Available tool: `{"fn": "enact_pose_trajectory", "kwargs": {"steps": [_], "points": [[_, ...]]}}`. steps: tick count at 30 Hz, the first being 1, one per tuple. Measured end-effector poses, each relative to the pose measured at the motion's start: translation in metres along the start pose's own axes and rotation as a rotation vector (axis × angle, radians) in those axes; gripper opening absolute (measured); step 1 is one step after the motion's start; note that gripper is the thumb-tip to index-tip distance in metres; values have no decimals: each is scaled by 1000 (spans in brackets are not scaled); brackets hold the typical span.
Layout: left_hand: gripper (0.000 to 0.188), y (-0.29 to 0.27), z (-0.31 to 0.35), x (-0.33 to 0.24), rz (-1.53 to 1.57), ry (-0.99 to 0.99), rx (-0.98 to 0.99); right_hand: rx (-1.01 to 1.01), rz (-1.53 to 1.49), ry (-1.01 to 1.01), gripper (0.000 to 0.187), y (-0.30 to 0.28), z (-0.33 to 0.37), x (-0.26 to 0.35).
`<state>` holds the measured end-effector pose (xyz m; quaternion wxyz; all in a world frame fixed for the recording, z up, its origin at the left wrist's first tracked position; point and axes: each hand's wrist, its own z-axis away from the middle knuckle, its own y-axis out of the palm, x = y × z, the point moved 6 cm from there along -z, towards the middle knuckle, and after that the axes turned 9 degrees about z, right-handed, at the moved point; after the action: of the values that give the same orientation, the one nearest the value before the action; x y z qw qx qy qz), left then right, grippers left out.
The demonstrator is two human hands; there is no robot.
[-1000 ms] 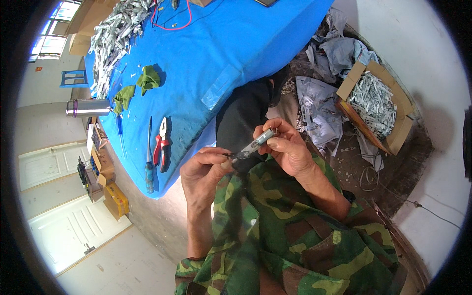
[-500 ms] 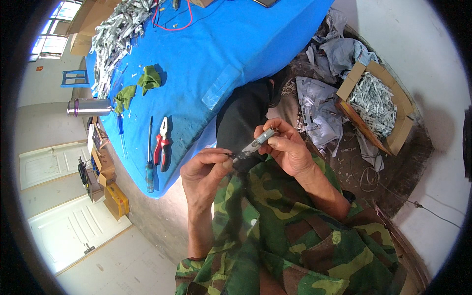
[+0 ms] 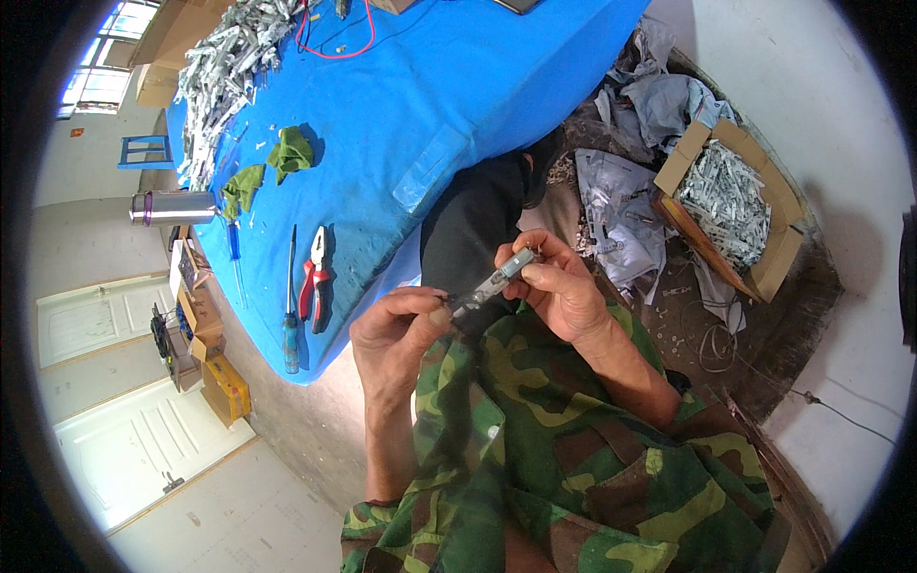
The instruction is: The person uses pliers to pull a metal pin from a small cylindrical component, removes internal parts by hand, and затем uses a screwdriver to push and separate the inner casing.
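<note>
My right hand (image 3: 564,286) pinches a slim silvery-grey metal fitting (image 3: 499,280) between thumb and fingers, its thicker block end up by the fingertips. The fitting slants down leftward over my lap. At its lower end my left hand (image 3: 401,329) is closed, thumb against bent fingers, with a small dark bit (image 3: 442,296) showing at the fingertips. Whether the left fingers also grip the fitting's end I cannot tell. On the blue-covered table beside that hand lie red-handled pliers (image 3: 315,277) and a screwdriver (image 3: 291,320) with a blue handle.
A heap of similar metal pieces (image 3: 224,81) covers the table's far left. Green cloths or gloves (image 3: 289,155), a second screwdriver (image 3: 234,244) and a steel flask (image 3: 174,208) are nearer. To the right, a cardboard box (image 3: 785,244) full of metal pieces stands among grey plastic bags (image 3: 621,215).
The dark piece bridging my left fingertips and the fitting's lower end no longer shows there; that end now looks bare and pale. Both hands have hardly moved.
</note>
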<state>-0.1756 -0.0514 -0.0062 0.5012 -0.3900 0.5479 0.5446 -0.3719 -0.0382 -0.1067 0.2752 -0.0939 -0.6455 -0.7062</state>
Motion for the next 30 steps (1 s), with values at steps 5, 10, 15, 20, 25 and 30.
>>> {"fn": "enact_pose_trajectory", "kwargs": {"steps": [5,10,15,20,25,30], "points": [[11,-20,-2,-2,14,-16,-153,4,2,-9,29,2,0,0],[13,-55,-10,-13,24,38,-343,25,14,-24,30,4,-2,-1],[16,-89,-18,-23,70,158,-419,-10,49,-46,29,1,-1,1],[17,-117,-29,-21,203,172,-486,-71,145,2,26,-1,-6,-8],[39,48,-49,-37,-221,95,-63,-53,155,44,31,0,-10,-16],[53,134,-37,-46,-354,251,178,-128,127,11,30,-10,-5,-16]]}}
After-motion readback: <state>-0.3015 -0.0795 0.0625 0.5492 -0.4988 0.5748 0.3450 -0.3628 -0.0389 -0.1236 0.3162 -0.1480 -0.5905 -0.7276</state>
